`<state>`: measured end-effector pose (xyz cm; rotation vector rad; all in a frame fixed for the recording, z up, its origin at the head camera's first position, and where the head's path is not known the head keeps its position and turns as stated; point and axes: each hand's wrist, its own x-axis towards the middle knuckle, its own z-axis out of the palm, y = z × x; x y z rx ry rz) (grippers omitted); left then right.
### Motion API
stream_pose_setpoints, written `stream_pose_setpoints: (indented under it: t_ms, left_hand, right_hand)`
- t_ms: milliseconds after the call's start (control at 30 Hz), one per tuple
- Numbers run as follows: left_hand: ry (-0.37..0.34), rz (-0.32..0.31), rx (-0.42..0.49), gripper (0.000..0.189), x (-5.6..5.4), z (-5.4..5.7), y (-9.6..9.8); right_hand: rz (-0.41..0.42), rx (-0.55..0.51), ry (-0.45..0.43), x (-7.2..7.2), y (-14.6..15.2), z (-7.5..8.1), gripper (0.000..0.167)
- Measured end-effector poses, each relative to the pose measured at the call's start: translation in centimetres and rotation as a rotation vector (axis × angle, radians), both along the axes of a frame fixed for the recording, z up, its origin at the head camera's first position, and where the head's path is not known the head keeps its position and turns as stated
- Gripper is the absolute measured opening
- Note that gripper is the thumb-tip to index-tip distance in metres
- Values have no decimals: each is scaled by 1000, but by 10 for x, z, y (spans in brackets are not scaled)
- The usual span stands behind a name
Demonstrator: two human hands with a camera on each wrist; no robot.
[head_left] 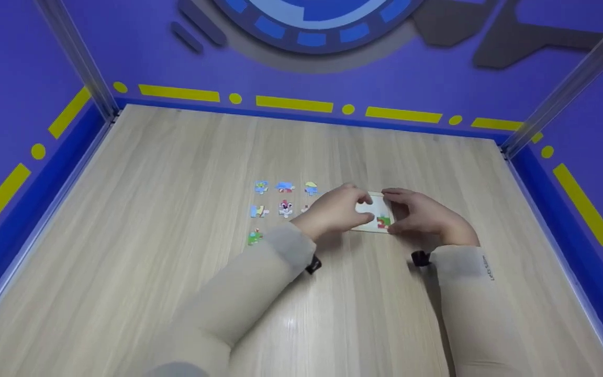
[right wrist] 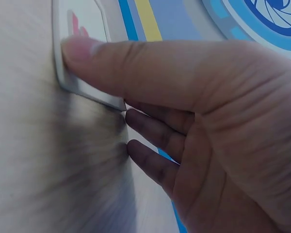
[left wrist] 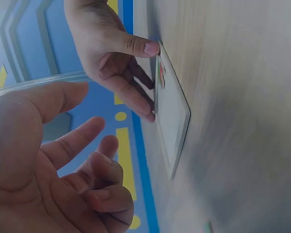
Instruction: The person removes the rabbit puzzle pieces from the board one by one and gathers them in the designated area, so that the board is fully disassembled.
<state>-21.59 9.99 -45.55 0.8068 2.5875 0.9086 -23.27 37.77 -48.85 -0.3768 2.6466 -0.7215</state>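
A small framed puzzle board [head_left: 378, 203] lies on the table, white inside, with a green and red jigsaw piece [head_left: 383, 222] in its near right corner. My right hand [head_left: 422, 212] holds the board at its right end, thumb on the near edge and fingertips at the far edge. In the right wrist view the thumb [right wrist: 131, 73] presses on the board's rim. Over the board's left part is my left hand [head_left: 335, 212], thumb and fingers apart. Nothing is between the left fingers [left wrist: 72, 145] in the left wrist view, where the board [left wrist: 172, 116] lies beyond them.
Loose jigsaw pieces lie in rows left of the board, among them an animal-face piece [head_left: 286, 209], a blue one [head_left: 285, 187] and a green one [head_left: 255, 236]. My left forearm partly covers this group. Blue-purple walls [head_left: 301, 78] enclose the wooden table [head_left: 176, 173].
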Motion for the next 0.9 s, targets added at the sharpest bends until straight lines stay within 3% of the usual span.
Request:
stream_pose_setpoints:
  t_ms: [233,433,500,633,733,867,900]
  left_hand:
    - [-39,14,11,42,-9,-11,32]
    - [-38,-1,-67,50,-15,-26,50]
    - [-30,-5,-109,52,-22,-38,57]
    - [19,7,-187,36,-40,-72,75]
    - [35,14,-191,26,-44,-81,81]
    - [6,4,-169,38,-31,-62,77]
    - [12,9,-163,40,-29,-63,79]
  right_hand:
    - [-7,-6,14,-2,0,1,88]
    - [23,-28,40,-4,1,-3,82]
    - [39,-34,52,-5,1,-3,84]
    - [49,-41,61,-6,2,-3,89]
    - [42,-43,55,-5,2,-3,90]
    - [30,-43,45,-3,4,-3,88]
    - [26,-43,43,-3,5,-4,87]
